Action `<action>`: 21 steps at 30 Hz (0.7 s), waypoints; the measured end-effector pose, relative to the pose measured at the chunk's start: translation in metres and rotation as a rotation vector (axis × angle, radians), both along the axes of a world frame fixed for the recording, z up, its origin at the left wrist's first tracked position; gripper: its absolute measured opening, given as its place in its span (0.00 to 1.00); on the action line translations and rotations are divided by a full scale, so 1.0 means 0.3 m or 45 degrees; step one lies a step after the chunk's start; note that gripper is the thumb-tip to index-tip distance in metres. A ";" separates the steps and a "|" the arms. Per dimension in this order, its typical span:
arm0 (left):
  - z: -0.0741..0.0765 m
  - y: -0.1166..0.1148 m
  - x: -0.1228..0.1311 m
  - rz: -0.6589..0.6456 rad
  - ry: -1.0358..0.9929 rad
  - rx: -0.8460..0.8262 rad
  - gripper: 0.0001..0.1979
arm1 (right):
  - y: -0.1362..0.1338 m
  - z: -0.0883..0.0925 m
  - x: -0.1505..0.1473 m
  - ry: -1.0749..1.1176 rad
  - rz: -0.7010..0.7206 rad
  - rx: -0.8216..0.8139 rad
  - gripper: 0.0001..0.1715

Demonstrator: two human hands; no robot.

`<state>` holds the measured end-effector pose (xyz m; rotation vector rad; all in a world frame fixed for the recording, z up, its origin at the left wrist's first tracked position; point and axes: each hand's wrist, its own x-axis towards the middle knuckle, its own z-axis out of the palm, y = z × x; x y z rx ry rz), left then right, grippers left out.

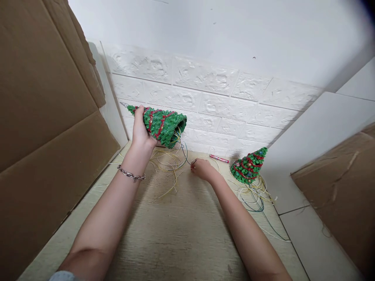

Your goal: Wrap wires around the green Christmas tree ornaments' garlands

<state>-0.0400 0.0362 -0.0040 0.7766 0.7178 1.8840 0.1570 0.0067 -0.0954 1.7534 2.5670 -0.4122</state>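
My left hand (142, 130) is wrapped round a green Christmas tree ornament (166, 124) with red garlands. The tree lies on its side in the air, silver tip to the left, hollow base facing right. Yellow, white and dark green wires (178, 136) hang from that opening down to the table. Low over the table to the right, my right hand (201, 169) has its fingers pinched together at a dark green wire (186, 154). A second Christmas tree ornament (248, 167) stands tilted at the right, its own wires (258, 195) spread beneath it.
A red patterned pen (219, 158) lies by the white brick-pattern wall (202, 89). Large cardboard (47, 97) rises on the left, and more cardboard (336, 187) leans on the right against white panels (319, 136). The pale wooden table (175, 234) runs toward me.
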 end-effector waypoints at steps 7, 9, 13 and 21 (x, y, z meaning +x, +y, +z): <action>-0.007 0.005 0.002 -0.069 0.078 0.020 0.17 | -0.015 0.147 0.157 0.153 -0.222 0.026 0.16; -0.011 0.002 0.007 -0.123 0.098 0.012 0.17 | -0.037 0.200 0.203 0.177 -0.290 0.025 0.17; -0.015 -0.007 0.026 -0.242 0.050 -0.030 0.17 | -0.087 0.272 0.269 0.322 -0.383 0.090 0.15; -0.007 -0.042 0.073 -0.392 0.117 -0.147 0.15 | -0.055 0.262 0.258 1.474 -0.689 0.780 0.14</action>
